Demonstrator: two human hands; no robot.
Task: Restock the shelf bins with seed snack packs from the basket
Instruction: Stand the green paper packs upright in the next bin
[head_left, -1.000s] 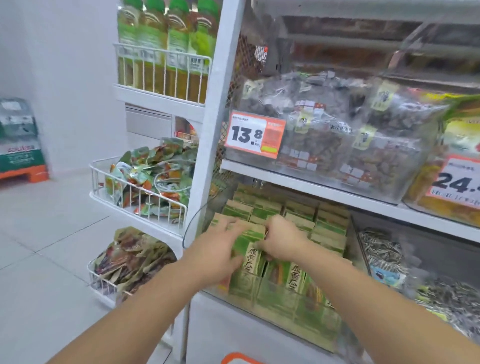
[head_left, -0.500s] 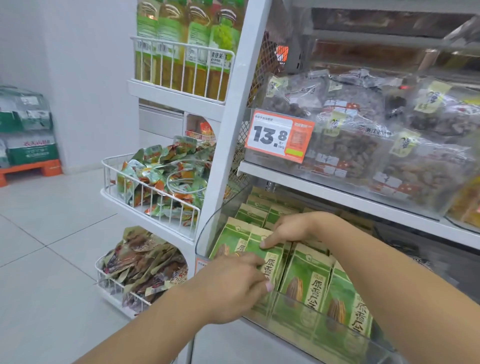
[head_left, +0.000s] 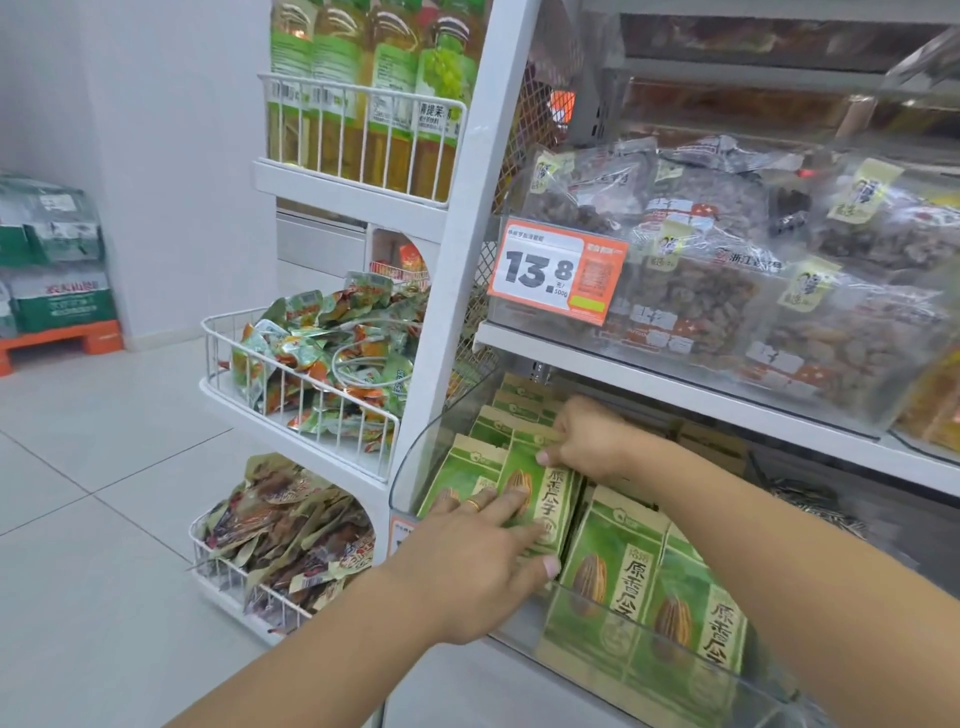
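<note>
Green seed snack packs (head_left: 621, 574) stand in rows inside a clear plastic shelf bin (head_left: 413, 470) on the lower shelf. My left hand (head_left: 467, 561) lies with straight fingers flat against the face of one front pack (head_left: 553, 501), a ring on one finger. My right hand (head_left: 587, 441) reaches in from the right, and its curled fingers pinch the top edge of that same pack. More green packs fill the bin behind and to the right. The basket is out of view.
A white upright post (head_left: 457, 260) borders the bin on the left. Beyond it hang wire baskets of snack pouches (head_left: 322, 364), brown packets (head_left: 280, 535) and bottles (head_left: 363, 104). Above, a shelf holds bagged nuts (head_left: 701, 291) and a 13.8 price tag (head_left: 558, 270).
My left hand has gone from curling round the front packs to lying flat on one pack's face. My right hand stays at the pack's top. The view has drawn closer.
</note>
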